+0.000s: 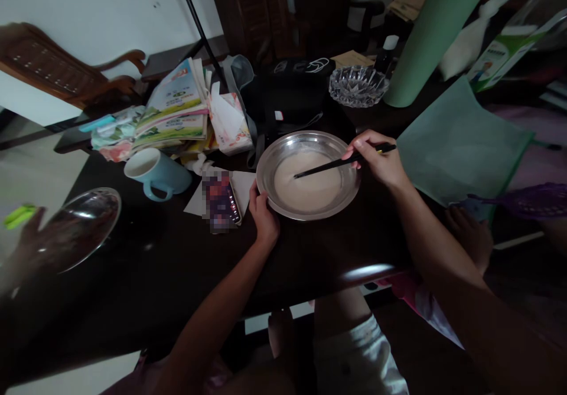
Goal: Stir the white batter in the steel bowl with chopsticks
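Note:
A wide steel basin (306, 214) stands on the dark table, with a pale, creamy liquid (310, 189) in it. Fingers of my left hand (264, 218) close on the basin's near left rim, the thumb on top. Black chopsticks (325, 166) are gripped in my right hand (376, 157) above the basin's right side. They slant down to the left, and their tips dip into the liquid near its middle. The chopsticks lie close together, so I cannot tell them apart clearly. Just left of my left hand, a lit phone (225, 203) lies on white paper (195, 201).
At left, another person's hand (29, 235) is by a second metal bowl (91, 221). A blue mug (159, 173), books (177, 108) and a tissue pack (229, 123) stand behind. A glass ashtray (358, 86) and green cylinder (425, 46) are behind right. Someone's hand (472, 232) is at right.

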### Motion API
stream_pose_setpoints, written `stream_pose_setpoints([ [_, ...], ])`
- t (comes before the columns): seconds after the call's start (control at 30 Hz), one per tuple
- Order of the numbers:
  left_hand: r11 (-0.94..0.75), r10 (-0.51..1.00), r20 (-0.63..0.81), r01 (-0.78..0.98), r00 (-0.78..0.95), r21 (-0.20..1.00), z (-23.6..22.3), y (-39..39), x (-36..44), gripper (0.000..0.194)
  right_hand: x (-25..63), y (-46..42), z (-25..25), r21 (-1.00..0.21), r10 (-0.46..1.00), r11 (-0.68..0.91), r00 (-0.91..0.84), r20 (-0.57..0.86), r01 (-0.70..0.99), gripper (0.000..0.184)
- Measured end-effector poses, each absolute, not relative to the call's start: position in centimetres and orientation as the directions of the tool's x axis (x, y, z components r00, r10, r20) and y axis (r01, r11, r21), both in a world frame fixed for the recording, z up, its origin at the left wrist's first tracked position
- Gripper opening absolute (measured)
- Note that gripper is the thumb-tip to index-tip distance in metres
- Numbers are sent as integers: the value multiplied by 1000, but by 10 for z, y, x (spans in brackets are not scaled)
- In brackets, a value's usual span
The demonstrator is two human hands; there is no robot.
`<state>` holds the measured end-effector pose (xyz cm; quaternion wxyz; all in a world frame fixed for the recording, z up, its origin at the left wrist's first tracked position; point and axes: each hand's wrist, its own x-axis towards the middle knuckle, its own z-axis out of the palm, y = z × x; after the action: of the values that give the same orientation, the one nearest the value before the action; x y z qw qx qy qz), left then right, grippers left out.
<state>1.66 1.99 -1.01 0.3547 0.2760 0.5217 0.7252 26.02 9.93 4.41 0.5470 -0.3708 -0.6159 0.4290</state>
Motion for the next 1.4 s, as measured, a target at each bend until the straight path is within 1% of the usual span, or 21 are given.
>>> stream_pose_setpoints([
  [0.1, -198, 795, 18, -232, -606, 952, -10, 20, 17, 39, 263, 102, 44, -916, 919, 394, 26, 393, -71, 37],
  [0.13, -198, 795, 17, -234, -606, 952, -10, 20, 17, 39, 263, 102, 44, -913, 918, 397, 44, 395, -94, 39],
  [0.2, -211, 797, 30, -232, -603, 950, -10, 20, 17, 38, 263, 101, 44, -920, 926, 375, -8, 378, -113, 39],
  [0.27, -225, 798, 43, -231, -601, 947, -10, 20, 17, 37, 261, 99, 45, -937, 931, 338, -116, 347, -86, 36],
  [0.33, -228, 797, 44, -233, -602, 945, -11, 20, 17, 36, 260, 98, 45, -941, 928, 334, -157, 337, -48, 33],
  [0.4, -220, 796, 28, -245, -605, 944, -11, 21, 16, 36, 260, 99, 45, -933, 929, 357, -93, 359, -45, 33],
  [0.5, -214, 793, 11, -262, -609, 941, -12, 21, 17, 35, 261, 101, 45, -921, 926, 377, 24, 376, -98, 37],
  [0.57, -223, 790, 12, -269, -613, 937, -12, 21, 17, 34, 261, 101, 45, -927, 933, 359, -1, 361, -108, 39],
  [0.67, -234, 795, 23, -271, -606, 934, -12, 21, 17, 34, 260, 99, 45, -943, 935, 326, -127, 331, -64, 37],
  [0.7, -232, 799, 28, -264, -601, 936, -12, 21, 16, 34, 260, 98, 45, -943, 932, 328, -145, 332, -46, 36],
  [0.73, -228, 800, 32, -255, -599, 940, -13, 21, 16, 34, 260, 98, 45, -941, 931, 338, -138, 339, -34, 35],
  [0.8, -219, 802, 31, -245, -596, 944, -14, 21, 15, 34, 261, 99, 46, -932, 929, 362, -67, 363, -34, 37],
  [0.9, -215, 801, 16, -261, -599, 941, -13, 21, 15, 34, 261, 101, 46, -923, 926, 377, 28, 376, -79, 42],
  [1.0, -234, 796, 33, -257, -604, 937, -9, 21, 17, 31, 259, 99, 46, -932, 934, 351, -47, 355, -87, 41],
  [1.1, -252, 792, 60, -235, -608, 939, -7, 20, 18, 29, 258, 97, 46, -938, 930, 343, -127, 345, -37, 37],
  [1.17, -246, 793, 49, -246, -607, 938, -9, 20, 17, 30, 259, 98, 47, -934, 930, 357, -84, 357, -24, 37],
  [1.27, -226, 800, 15, -279, -600, 933, -13, 21, 16, 34, 261, 100, 46, -927, 929, 369, 25, 368, -65, 40],
  [1.33, -224, 799, 13, -278, -601, 934, -15, 21, 15, 35, 262, 100, 45, -929, 933, 358, 5, 359, -89, 42],
  [1.4, -230, 799, 25, -268, -600, 935, -14, 21, 15, 36, 261, 98, 45, -940, 936, 330, -96, 337, -83, 39],
])
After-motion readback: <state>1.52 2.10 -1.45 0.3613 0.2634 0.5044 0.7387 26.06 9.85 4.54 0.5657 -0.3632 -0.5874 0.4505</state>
